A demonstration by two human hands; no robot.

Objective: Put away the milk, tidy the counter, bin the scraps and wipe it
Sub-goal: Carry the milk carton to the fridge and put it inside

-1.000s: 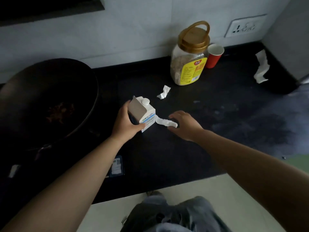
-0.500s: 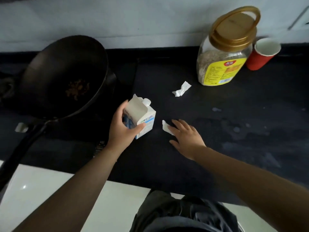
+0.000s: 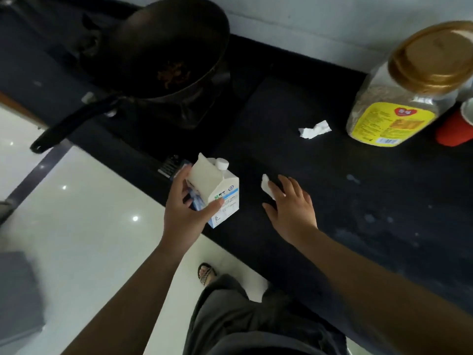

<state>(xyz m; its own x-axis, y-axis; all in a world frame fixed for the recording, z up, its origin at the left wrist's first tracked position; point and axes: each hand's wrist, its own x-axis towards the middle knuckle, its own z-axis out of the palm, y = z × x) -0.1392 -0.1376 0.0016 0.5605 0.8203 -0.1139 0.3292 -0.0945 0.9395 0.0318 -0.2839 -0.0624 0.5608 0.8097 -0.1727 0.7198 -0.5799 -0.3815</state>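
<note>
Left hand (image 3: pixel 184 213) grips upright milk carton (image 3: pixel 217 190), cap up.

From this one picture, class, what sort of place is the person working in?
Most likely a home kitchen: a dark wok with food scraps on a stove, a white milk carton in the left hand, and a gold-lidded grain jar.

Counter (image 3: pixel 345 213) open between the right hand (image 3: pixel 291 211) and the jar (image 3: pixel 399 98); only one scrap (image 3: pixel 315 129) lies there, left of the jar. Cup (image 3: pixel 455 126) tight against the jar's right side. Wok (image 3: pixel 163 47) blocks the far left, its handle (image 3: pixel 76 124) jutting past the counter edge. Carton (image 3: pixel 217 190) in the left hand (image 3: pixel 184 213) sits at the near edge. Second scrap (image 3: pixel 267 187) under the right fingertips.
</note>
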